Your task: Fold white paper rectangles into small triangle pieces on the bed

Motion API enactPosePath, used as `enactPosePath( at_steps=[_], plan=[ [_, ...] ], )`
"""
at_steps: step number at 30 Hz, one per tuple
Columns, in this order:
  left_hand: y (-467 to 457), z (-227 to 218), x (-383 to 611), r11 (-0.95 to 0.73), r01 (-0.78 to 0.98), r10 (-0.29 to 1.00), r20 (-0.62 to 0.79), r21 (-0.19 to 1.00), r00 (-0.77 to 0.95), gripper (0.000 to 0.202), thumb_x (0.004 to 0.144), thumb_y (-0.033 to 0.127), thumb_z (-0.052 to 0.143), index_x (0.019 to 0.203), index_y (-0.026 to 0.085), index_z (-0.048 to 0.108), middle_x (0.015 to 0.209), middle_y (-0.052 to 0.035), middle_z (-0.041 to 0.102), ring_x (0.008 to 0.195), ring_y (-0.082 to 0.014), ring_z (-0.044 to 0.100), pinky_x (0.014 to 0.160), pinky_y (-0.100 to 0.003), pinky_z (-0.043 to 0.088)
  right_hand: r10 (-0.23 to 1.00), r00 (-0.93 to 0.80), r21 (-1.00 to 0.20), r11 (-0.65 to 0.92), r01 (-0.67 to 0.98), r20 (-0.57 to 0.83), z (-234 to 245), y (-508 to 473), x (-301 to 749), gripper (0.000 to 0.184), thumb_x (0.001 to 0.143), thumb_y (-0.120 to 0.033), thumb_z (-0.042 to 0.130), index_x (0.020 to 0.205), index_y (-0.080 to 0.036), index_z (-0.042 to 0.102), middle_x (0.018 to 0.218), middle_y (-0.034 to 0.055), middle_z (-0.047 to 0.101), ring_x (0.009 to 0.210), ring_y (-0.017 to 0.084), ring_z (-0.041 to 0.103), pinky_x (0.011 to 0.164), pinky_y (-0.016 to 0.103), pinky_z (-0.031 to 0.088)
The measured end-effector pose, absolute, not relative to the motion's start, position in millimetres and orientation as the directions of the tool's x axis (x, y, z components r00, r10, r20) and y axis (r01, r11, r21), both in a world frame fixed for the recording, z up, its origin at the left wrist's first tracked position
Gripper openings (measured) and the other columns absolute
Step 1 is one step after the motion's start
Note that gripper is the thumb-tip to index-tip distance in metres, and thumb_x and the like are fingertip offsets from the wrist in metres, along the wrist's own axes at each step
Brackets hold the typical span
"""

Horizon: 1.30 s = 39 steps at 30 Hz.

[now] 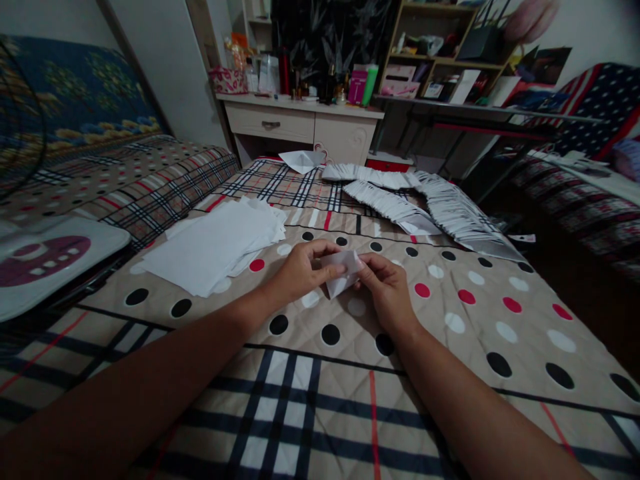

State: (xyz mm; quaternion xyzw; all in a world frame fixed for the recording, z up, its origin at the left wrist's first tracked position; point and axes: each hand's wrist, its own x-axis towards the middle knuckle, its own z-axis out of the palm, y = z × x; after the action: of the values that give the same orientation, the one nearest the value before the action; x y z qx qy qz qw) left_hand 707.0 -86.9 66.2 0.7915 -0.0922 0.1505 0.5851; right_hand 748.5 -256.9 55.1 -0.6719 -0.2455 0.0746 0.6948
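Note:
My left hand (299,270) and my right hand (385,287) meet over the bed and both pinch a small folded piece of white paper (341,272) between their fingers. The paper is held just above the dotted bedspread (465,313). A loose stack of flat white sheets (215,243) lies to the left of my left hand. Beyond my hands, long rows of folded white paper pieces (440,203) fan out across the far part of the bed. One larger folded paper shape (301,160) sits alone near the far edge.
A white and maroon device (45,257) rests at the bed's left side by a plaid cushion. A cream dresser (300,123) crowded with bottles stands past the bed. Shelves (450,60) and a second patterned bed (590,193) fill the right.

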Motion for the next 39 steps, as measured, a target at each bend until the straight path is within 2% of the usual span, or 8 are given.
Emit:
enactPosePath(
  at_steps=[3,7,14,18,23,28,34,39],
  plan=[
    [-86.8,65.7,707.8,-0.202,-0.287,0.068,0.305,0.937,0.95,0.021,0.076,0.032,0.07,0.085,0.013,0.066,0.08,-0.003,0.068,0.073,-0.014,0.063,0.069,-0.025,0.049,0.369,0.852,-0.924,0.063,0.376,0.372,58.5,-256.7,745.1,0.024,0.081,-0.042,0.066,0.094,-0.022,0.064,0.101,0.0055,0.065,0.086,0.019,0.061,0.066,0.028,0.05],
    [-89.5,65.8,705.8,-0.125,-0.271,0.095,0.283,0.955,0.954,0.019,0.078,0.033,0.069,0.082,0.014,0.066,0.079,-0.0021,0.068,0.072,-0.0133,0.062,0.068,-0.025,0.05,0.317,0.811,-0.849,-0.031,0.527,0.492,60.8,-255.3,742.8,0.036,0.073,-0.036,0.075,0.101,-0.023,0.056,0.126,0.009,0.056,0.111,0.025,0.056,0.072,0.031,0.051],
    [-91.5,65.2,706.4,-0.173,-0.297,0.079,0.314,0.939,0.946,0.017,0.08,0.032,0.065,0.08,0.015,0.066,0.078,-0.0023,0.067,0.073,-0.0137,0.061,0.068,-0.025,0.049,0.367,0.785,-0.833,-0.049,0.552,0.499,58.9,-254.3,739.9,0.026,0.084,-0.03,0.062,0.108,-0.023,0.054,0.121,0.0074,0.059,0.106,0.022,0.058,0.071,0.029,0.051],
    [-91.2,64.1,707.8,-0.192,-0.316,0.063,0.333,0.929,0.941,0.018,0.08,0.033,0.065,0.08,0.014,0.065,0.076,-0.0018,0.066,0.071,-0.0128,0.059,0.066,-0.024,0.047,0.334,0.781,-0.8,-0.113,0.59,0.528,60.5,-254.8,737.3,0.022,0.088,-0.026,0.056,0.11,-0.023,0.054,0.113,0.0068,0.062,0.098,0.02,0.06,0.068,0.029,0.052],
    [-95.0,65.0,706.2,-0.21,-0.325,0.06,0.344,0.922,0.937,0.018,0.082,0.032,0.063,0.081,0.014,0.064,0.076,-0.0014,0.065,0.07,-0.0124,0.059,0.065,-0.023,0.047,0.282,0.66,-0.595,-0.286,0.751,0.697,60.9,-254.0,739.1,0.016,0.086,-0.02,0.056,0.102,-0.023,0.053,0.117,0.0083,0.061,0.104,0.022,0.059,0.071,0.032,0.052],
    [-103.3,66.0,704.2,-0.291,-0.354,0.16,0.41,0.889,0.898,0.022,0.08,0.03,0.065,0.095,0.014,0.063,0.088,-0.0053,0.069,0.079,-0.0157,0.065,0.07,-0.024,0.05,0.294,0.535,-0.415,-0.385,0.825,0.792,57.7,-253.3,743.5,0.009,0.086,-0.018,0.055,0.094,-0.022,0.054,0.098,0.0053,0.067,0.083,0.018,0.063,0.067,0.031,0.05],
    [-107.7,66.7,703.3,-0.443,-0.335,0.251,0.474,0.832,0.844,0.019,0.076,0.017,0.063,0.095,0.014,0.065,0.087,-0.0048,0.071,0.078,-0.0154,0.067,0.072,-0.023,0.051,0.287,0.527,-0.403,-0.394,0.826,0.8,58.4,-252.3,741.4,0.008,0.085,-0.017,0.056,0.092,-0.022,0.054,0.097,0.005,0.068,0.084,0.018,0.064,0.067,0.031,0.048],
    [-105.5,66.7,704.2,-0.53,-0.287,0.266,0.478,0.798,0.837,0.023,0.07,0.014,0.064,0.092,0.014,0.068,0.081,-0.0023,0.071,0.07,-0.014,0.064,0.064,-0.022,0.048,0.309,0.529,-0.4,-0.393,0.828,0.79,58.6,-250.6,739.8,0.007,0.086,-0.017,0.057,0.09,-0.022,0.054,0.097,0.0046,0.069,0.082,0.018,0.065,0.069,0.031,0.048]
  ],
)
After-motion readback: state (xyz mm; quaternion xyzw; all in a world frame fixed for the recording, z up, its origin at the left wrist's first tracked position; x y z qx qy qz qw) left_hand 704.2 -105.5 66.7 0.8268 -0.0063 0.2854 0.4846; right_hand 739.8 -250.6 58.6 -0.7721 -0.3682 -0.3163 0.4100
